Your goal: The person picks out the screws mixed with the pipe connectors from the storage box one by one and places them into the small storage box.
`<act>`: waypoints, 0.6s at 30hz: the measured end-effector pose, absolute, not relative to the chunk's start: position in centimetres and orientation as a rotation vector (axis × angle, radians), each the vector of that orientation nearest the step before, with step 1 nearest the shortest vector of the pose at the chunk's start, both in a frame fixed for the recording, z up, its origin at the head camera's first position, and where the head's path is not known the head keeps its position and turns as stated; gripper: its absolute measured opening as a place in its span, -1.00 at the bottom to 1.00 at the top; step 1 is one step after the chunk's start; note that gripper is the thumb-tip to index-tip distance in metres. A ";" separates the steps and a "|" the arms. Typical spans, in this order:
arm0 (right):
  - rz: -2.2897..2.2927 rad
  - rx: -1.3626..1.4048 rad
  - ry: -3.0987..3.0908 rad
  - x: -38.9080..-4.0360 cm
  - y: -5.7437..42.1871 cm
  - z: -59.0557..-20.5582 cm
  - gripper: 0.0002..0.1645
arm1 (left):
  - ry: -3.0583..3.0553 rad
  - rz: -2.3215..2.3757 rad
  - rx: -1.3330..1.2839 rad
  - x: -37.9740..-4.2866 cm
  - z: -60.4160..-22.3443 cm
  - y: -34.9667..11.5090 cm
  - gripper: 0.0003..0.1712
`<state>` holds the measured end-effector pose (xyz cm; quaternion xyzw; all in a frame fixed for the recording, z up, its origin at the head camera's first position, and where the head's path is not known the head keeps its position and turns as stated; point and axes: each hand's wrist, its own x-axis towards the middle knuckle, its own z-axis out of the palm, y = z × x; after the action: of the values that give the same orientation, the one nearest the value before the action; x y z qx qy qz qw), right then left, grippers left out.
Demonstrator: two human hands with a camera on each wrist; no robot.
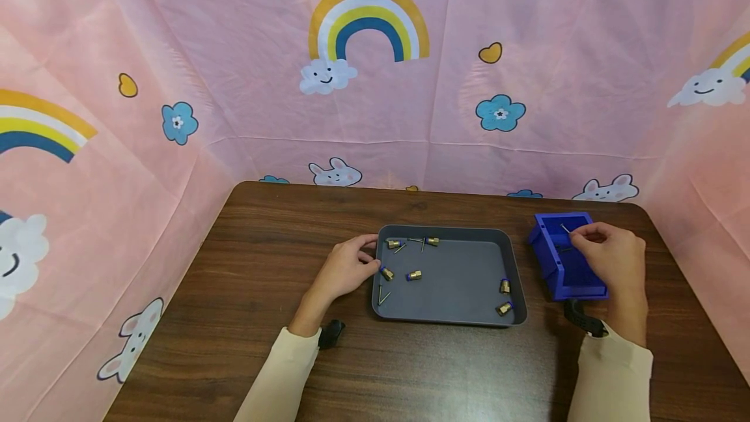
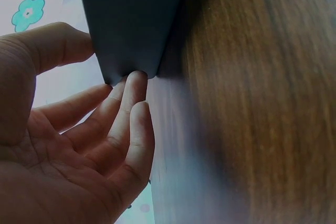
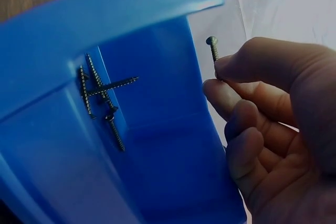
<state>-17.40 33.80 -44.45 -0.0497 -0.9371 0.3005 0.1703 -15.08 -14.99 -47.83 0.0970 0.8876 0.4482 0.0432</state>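
My right hand [image 1: 612, 256] pinches a screw [image 3: 212, 48] between thumb and forefinger, its head pointing away from the fingertips. It is over the right side of a blue bin [image 1: 556, 266]. Several dark screws [image 3: 110, 87] lie inside that bin, crossing one another. My left hand [image 1: 346, 269] touches the left end of a grey tray [image 1: 463, 322], with the thumb at the rim and fingertips against the outer wall. On the tray lie several brass fittings with blue collars, one fitting [image 1: 414, 275] near the middle, and several screws [image 1: 382, 295] toward the left.
The tray and bin stand on a brown wooden table [image 1: 258, 246], the bin to the tray's right. Two fittings [image 1: 504, 297] lie at the tray's right end. A pink patterned cloth [image 1: 375, 116] hangs behind the table and at both sides.
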 end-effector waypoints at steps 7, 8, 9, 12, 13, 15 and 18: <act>0.886 -0.156 -2.674 -17.4 33.8 -44.4 -0.66 | 2.710 1.380 0.303 -15.0 -47.8 -15.0 -0.37; 0.887 -0.160 -2.677 -17.3 33.8 -44.4 -0.66 | 2.710 1.380 0.304 -15.0 -47.8 -15.0 -0.37; 0.886 -0.161 -2.678 -17.3 33.8 -44.4 -0.66 | 2.710 1.381 0.304 -15.0 -47.8 -15.0 -0.37; 0.890 -0.147 -2.672 -17.3 33.6 -44.3 -0.66 | 2.712 1.381 0.305 -15.0 -47.8 -14.9 -0.38; 0.893 -0.131 -2.667 -17.3 33.4 -44.2 -0.66 | 2.713 1.379 0.304 -15.0 -47.8 -14.9 -0.37; 0.892 -0.091 -2.648 -17.3 33.1 -44.0 -0.67 | 2.716 1.378 0.302 -15.0 -47.8 -15.0 -0.37; 0.887 -0.024 -2.615 -17.6 32.3 -43.7 -0.70 | 2.715 1.380 0.298 -15.0 -47.9 -15.0 -0.37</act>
<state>-17.60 32.34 -43.69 -0.0086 -0.9299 0.3155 0.1889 -14.99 -14.99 -47.89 0.0973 0.8865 0.4505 0.0407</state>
